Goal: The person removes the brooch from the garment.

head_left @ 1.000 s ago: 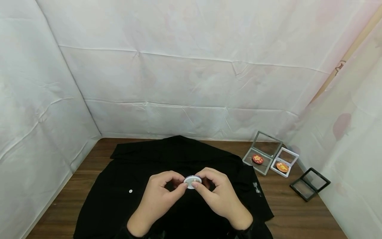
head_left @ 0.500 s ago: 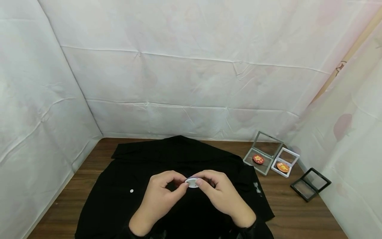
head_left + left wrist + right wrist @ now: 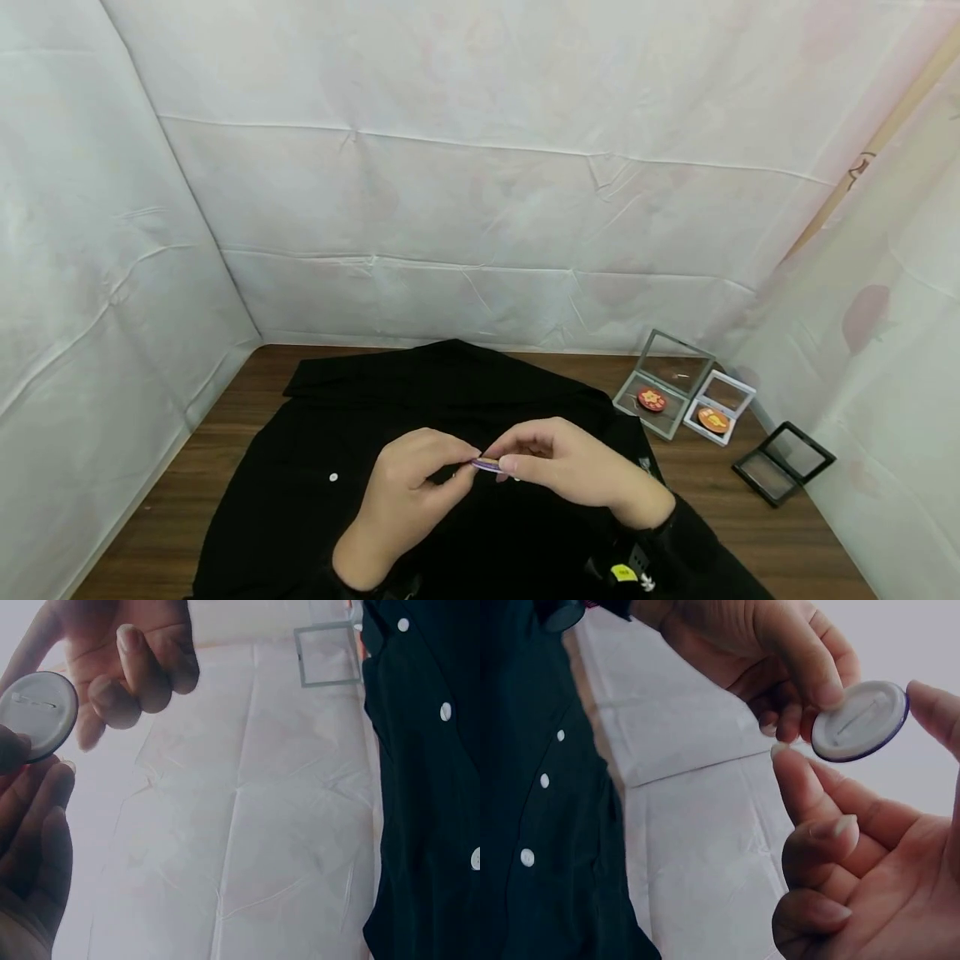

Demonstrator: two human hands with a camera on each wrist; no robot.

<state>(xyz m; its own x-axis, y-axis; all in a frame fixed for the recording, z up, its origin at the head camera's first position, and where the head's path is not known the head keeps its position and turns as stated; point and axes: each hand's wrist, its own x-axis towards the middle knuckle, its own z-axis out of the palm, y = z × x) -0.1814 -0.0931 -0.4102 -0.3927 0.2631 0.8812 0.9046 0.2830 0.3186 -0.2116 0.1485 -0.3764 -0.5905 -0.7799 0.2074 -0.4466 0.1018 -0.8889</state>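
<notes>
In the head view a round pin badge [image 3: 489, 464] is seen nearly edge-on between my hands, above a black shirt [image 3: 360, 417] spread on the table. My left hand [image 3: 412, 492] pinches its left edge. The thumb and forefinger of my right hand [image 3: 566, 462] are at its right side. The right wrist view shows the white back of the badge [image 3: 862, 720] with its metal pin lying across, the right thumb touching the rim. From the left wrist, the same white back of the badge [image 3: 37, 720] shows under the left thumb; its front is hidden there.
At the right of the wooden table [image 3: 720, 517] stand an opened grey case [image 3: 660, 422] with a red badge [image 3: 652, 400], a white case [image 3: 702, 434] with an orange badge [image 3: 713, 420], and a black case [image 3: 783, 464]. White cloth [image 3: 465, 208] hangs behind.
The badge has tipped from showing its white back to the head camera to nearly edge-on. My right hand has turned and its wrist has swung out to the right; the left hand barely moved.
</notes>
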